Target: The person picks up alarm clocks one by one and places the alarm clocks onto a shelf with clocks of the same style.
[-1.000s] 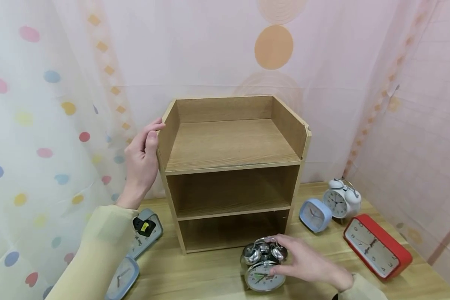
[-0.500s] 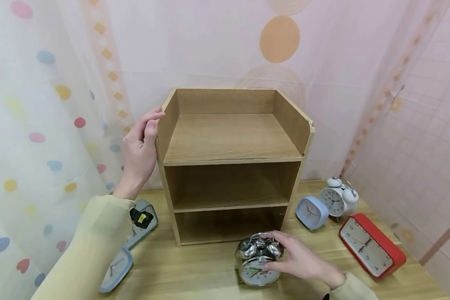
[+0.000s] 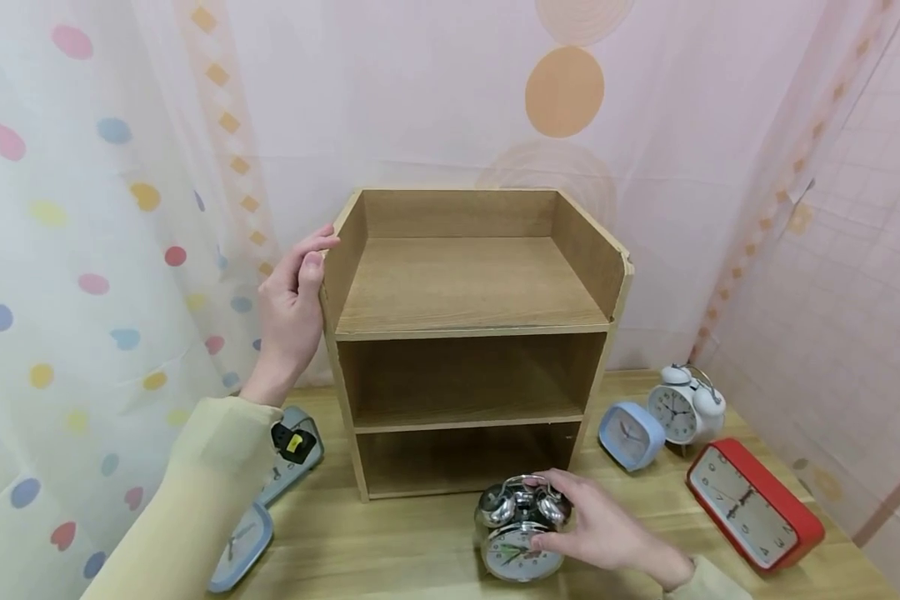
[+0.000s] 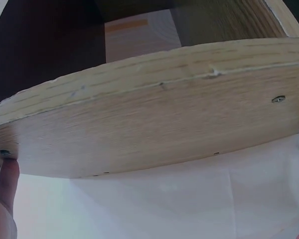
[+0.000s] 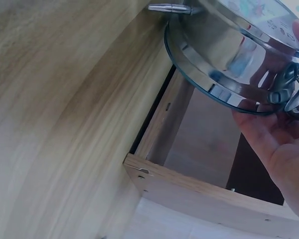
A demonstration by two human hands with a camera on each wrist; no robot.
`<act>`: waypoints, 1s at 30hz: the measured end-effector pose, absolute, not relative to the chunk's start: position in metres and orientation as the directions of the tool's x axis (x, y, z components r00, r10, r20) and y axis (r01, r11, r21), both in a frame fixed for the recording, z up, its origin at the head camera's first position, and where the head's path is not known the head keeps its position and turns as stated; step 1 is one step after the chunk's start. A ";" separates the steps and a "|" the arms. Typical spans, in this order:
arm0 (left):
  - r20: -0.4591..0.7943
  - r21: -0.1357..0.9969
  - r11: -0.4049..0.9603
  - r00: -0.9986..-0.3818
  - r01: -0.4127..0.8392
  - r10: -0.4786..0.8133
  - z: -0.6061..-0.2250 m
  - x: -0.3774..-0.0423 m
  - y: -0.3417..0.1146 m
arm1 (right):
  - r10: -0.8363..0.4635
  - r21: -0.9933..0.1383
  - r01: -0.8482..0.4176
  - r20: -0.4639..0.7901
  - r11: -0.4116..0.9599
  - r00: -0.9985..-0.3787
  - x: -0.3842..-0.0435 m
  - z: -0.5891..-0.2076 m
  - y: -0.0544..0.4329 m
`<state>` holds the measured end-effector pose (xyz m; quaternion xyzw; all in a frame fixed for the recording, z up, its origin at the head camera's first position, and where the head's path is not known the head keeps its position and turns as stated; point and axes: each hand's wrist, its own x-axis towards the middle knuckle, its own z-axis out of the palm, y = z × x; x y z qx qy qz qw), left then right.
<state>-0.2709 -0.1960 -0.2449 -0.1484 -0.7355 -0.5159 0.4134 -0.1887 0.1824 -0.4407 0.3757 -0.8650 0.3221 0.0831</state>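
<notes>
A silver twin-bell alarm clock is on the wood-grain table in front of the shelf's lowest compartment. My right hand grips it from the right, thumb across the front and fingers behind; the right wrist view shows the clock's shiny metal body. At the upper left, my left hand holds the side panel of a three-tier wooden shelf, fingers lying over its edge. In the left wrist view, one finger touches the panel's outer face.
To the right stand a small blue clock, a white twin-bell clock and a red rectangular clock. Two more clocks, one grey-green and one blue, lie partly behind my left sleeve. A patterned curtain hangs behind the shelf.
The head view has shifted slightly. Both hands keep their places, the left at the shelf panel and the right on the silver alarm clock.
</notes>
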 end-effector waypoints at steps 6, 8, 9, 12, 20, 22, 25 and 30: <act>0.762 0.639 0.391 -0.615 0.663 -0.202 -0.246 -0.273 -0.193 | -0.573 -0.502 -0.677 0.371 0.538 -0.730 -0.184 -0.433 0.183; 0.760 0.643 0.379 -0.616 0.665 -0.207 -0.247 -0.273 -0.194 | -0.575 -0.514 -0.671 0.360 0.535 -0.735 -0.183 -0.427 0.182; 0.759 0.644 0.378 -0.616 0.666 -0.208 -0.247 -0.272 -0.195 | -0.578 -0.515 -0.672 0.359 0.532 -0.733 -0.183 -0.424 0.182; 0.763 0.639 0.393 -0.609 0.662 -0.215 -0.247 -0.271 -0.197 | -0.591 -0.514 -0.683 0.361 0.519 -0.721 -0.183 -0.412 0.181; 0.780 0.618 0.415 -0.588 0.668 -0.215 -0.247 -0.273 -0.199 | -0.607 -0.405 -0.734 0.413 0.544 -0.678 -0.181 -0.377 0.178; 0.780 0.619 0.408 -0.587 0.671 -0.217 -0.247 -0.273 -0.199 | -0.609 -0.386 -0.743 0.425 0.546 -0.669 -0.182 -0.369 0.176; 0.776 0.625 0.406 -0.589 0.667 -0.225 -0.248 -0.274 -0.201 | -0.607 -0.377 -0.750 0.440 0.544 -0.662 -0.182 -0.357 0.172; 0.773 0.628 0.415 -0.590 0.659 -0.233 -0.249 -0.274 -0.204 | -0.617 -0.358 -0.784 0.484 0.507 -0.620 -0.184 -0.335 0.166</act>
